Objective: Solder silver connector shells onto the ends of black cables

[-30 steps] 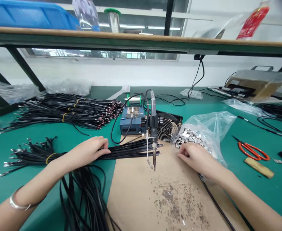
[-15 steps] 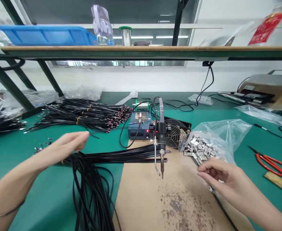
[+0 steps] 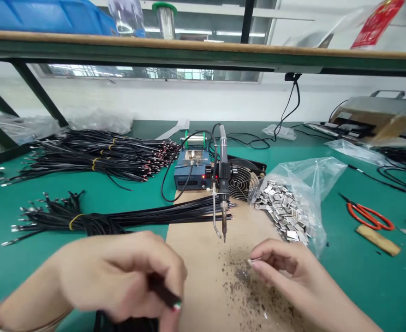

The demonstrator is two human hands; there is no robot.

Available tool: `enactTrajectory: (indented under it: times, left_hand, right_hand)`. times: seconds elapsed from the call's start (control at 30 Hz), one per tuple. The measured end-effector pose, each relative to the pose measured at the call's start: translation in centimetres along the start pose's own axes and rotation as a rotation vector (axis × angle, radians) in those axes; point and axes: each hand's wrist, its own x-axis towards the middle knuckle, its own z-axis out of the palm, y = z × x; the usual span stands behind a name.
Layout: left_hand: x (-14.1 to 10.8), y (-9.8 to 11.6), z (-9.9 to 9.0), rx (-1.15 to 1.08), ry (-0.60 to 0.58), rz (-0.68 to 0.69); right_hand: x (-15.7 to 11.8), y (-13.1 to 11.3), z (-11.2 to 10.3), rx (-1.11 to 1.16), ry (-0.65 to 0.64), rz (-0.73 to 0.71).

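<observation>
On the green table (image 3: pixel 140 194), a big pile of black cables (image 3: pixel 127 157) has shiny tips at one end, coloured wires at the other. Over brown card (image 3: pixel 196 249), the left hand (image 3: pixel 120 272) grips one cut cable (image 3: pixel 165 293); the right hand (image 3: pixel 293 265) pinches a tiny metal piece (image 3: pixel 254 261). They're apart, not joined yet.

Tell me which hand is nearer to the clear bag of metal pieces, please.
Right. The right hand is just in front of the bag; the left hand is farther away, well to the left.

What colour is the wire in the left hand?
The wire is black, clearest in the head view.
</observation>
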Motion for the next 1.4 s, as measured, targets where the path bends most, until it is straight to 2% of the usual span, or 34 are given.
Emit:
enactTrajectory:
  times: [0.03, 0.07, 0.1, 0.17, 0.23, 0.4, 0.57, 0.73, 0.83, 0.9, 1.03, 1.17, 1.27, 1.4]
  left_hand:
    - [0.9, 0.1, 0.8, -0.041, -0.235, -0.079]
    - [1.8, 0.0, 1.5, -0.081, -0.239, -0.118]
    - [2.5, -0.2, 2.0, -0.091, -0.229, -0.155]
    - [3.4, -0.8, 3.0, -0.071, -0.095, -0.208]
    - [3.6, -1.5, 3.7, -0.038, -0.040, -0.250]
    - [3.1, -1.7, 4.7, 0.039, -0.031, -0.282]
    - [3.1, -1.1, 4.8, 0.186, -0.024, -0.259]
    - [2.4, -0.9, 4.7, 0.250, -0.035, -0.237]
    - [1.6, -1.5, 4.4, 0.180, -0.011, -0.239]
    - [1.2, -2.0, 4.3, 0.116, 0.045, -0.252]
    - [1.0, -2.7, 4.5, 0.091, 0.084, -0.203]
    - [1.1, -2.5, 5.0, 0.181, 0.090, -0.161]
    - [1.0, -2.4, 5.3, 0.267, 0.115, -0.138]
    - [0.6, -2.9, 5.4, 0.341, 0.091, -0.144]
  right_hand:
    - [-0.2, -0.1, 0.3, 0.000, -0.008, 0.020]
    - [-0.4, -0.2, 0.7, 0.012, -0.020, 0.048]
    - [-0.6, -0.3, 1.1, 0.036, -0.040, 0.081]
    - [-0.8, -0.4, 1.9, 0.088, -0.086, 0.148]
    - [-0.9, -0.5, 2.8, 0.133, -0.118, 0.198]
    - [-0.4, -1.3, 4.9, 0.359, -0.070, 0.292]
    - [-0.1, -1.8, 6.2, 0.520, 0.037, 0.284]
    - [-0.3, -1.8, 5.7, 0.650, 0.044, 0.244]
    - [-0.5, -1.7, 4.6, 0.775, 0.181, 0.256]
    - [-0.7, -1.6, 4.4, 0.774, 0.250, 0.260]
    - [-0.8, -1.7, 6.2, 0.623, 0.117, 0.241]
    - [-0.6, -2.2, 8.0, 0.614, 0.125, 0.190]
    - [-0.5, -2.3, 8.2, 0.584, 0.163, 0.165]
    - [-0.6, -2.1, 8.0, 0.568, 0.188, 0.161]
